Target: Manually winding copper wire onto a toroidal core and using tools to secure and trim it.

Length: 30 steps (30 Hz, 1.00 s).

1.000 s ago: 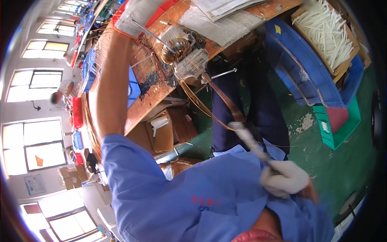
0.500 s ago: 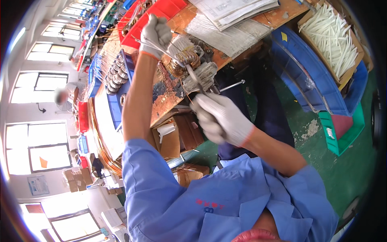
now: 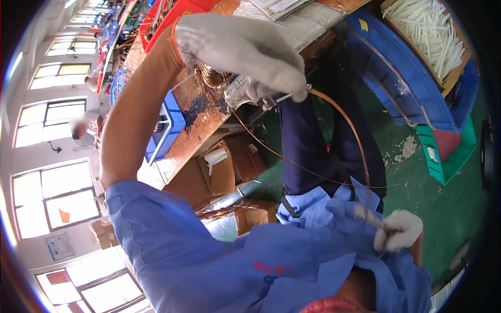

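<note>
My left hand (image 3: 242, 55), in a pale knit glove, reaches over the clamp at the bench edge. Its fingers are closed at a thin metal rod (image 3: 284, 97). A copper wire coil (image 3: 214, 77) shows partly below the wrist; the glove hides the rest. Low on the right, my gloved right hand (image 3: 401, 231) is closed and smeared by motion, close to my body. A thick copper wire (image 3: 347, 117) curves from beside the left fingertips down toward it. Another thin copper wire (image 3: 284, 156) trails across my lap.
The worn wooden bench (image 3: 195, 122) carries a red bin (image 3: 180, 13), papers (image 3: 279, 8) and a blue tray (image 3: 167, 125). Right of me stand blue bins (image 3: 391, 78), a box of white tubes (image 3: 425, 39) and a green bin (image 3: 443, 156). Cardboard boxes (image 3: 216, 169) sit under the bench.
My right hand has swung from the coil down to the lower right. My left hand has come nearer and to the right, from behind the coil to over the clamp.
</note>
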{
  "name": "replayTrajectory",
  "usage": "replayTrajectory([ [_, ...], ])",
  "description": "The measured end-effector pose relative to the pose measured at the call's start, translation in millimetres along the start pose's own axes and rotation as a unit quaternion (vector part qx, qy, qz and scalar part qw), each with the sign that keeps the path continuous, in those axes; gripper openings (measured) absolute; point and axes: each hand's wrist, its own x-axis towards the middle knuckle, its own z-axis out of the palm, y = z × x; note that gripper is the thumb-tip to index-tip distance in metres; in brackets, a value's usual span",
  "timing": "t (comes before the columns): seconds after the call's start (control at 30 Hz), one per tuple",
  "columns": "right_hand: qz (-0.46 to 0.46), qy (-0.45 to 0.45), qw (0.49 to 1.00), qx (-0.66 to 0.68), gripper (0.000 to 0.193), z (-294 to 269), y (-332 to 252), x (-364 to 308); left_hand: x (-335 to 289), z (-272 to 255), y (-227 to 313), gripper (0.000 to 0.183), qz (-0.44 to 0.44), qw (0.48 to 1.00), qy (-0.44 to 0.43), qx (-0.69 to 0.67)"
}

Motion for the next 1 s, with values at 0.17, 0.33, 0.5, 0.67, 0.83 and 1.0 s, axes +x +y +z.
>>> replayTrajectory([
  [0.17, 0.078, 0.225, 0.971, 0.007, 0.021, -33, -36, 114, -41, -3, -84, 0.049, 0.216, 0.817, 0.294, -0.446],
  [0.33, -0.107, 0.209, 0.933, 0.274, 0.030, -25, -77, 261, -16, 26, -168, 0.045, 0.177, 0.474, 0.575, -0.643],
  [0.5, -0.121, 0.251, 0.928, 0.246, 0.030, -31, -79, 269, -14, 57, -217, 0.048, 0.078, 0.529, 0.617, -0.577],
  [0.67, 0.080, 0.195, 0.964, 0.164, 0.031, 2, -30, 123, -53, 39, -80, 0.058, 0.017, 0.773, 0.626, 0.096],
  [0.83, 0.162, 0.289, 0.942, 0.058, 0.020, 20, -20, 28, 10, -6, -8, 0.056, 0.058, 0.994, 0.097, -0.004],
  [1.0, 0.045, 0.207, 0.976, 0.042, 0.024, -38, -46, 139, -12, -26, -67, 0.045, 0.054, 0.828, 0.399, -0.390],
])
